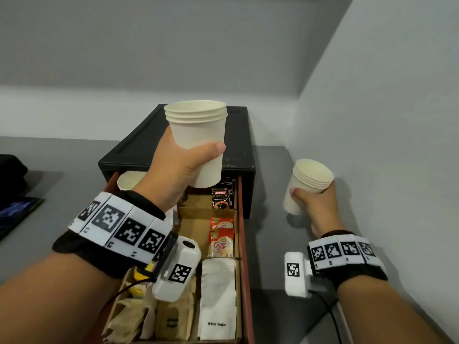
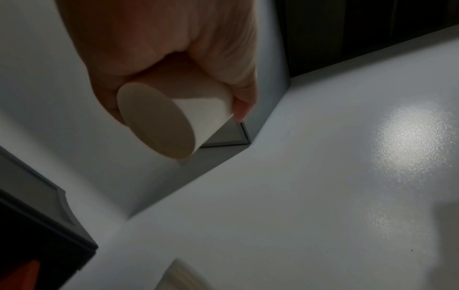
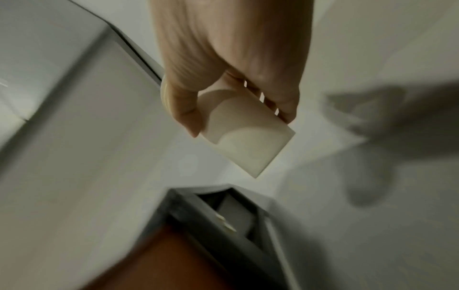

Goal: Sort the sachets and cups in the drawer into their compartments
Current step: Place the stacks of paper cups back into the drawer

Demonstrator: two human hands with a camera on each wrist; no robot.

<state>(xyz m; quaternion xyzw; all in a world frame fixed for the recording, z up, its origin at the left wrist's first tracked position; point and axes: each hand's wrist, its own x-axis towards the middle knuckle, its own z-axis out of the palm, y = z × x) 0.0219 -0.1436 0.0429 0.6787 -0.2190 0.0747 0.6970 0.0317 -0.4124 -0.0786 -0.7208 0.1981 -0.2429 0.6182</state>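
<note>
Cups [image 1: 198, 142] gripped by left hand [image 1: 173, 167] above drawer [image 1: 244, 244]; right hand [image 1: 315, 202] grips another stack [image 1: 308, 182].

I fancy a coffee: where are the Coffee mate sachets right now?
In the head view, the Coffee mate sachets lie in the open drawer's right-hand column, between the dark coffee sachets behind and the white sugar sachets in front.

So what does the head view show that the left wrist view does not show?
Only the head view shows the open drawer with its sachets: Coffee mate, White Sugar and a dark coffee sachet. It also shows the right hand gripping a second cup stack.

Only the left wrist view shows the flat underside of the left cup stack.

Both show the left hand gripping that stack, and the grey counter.
</note>
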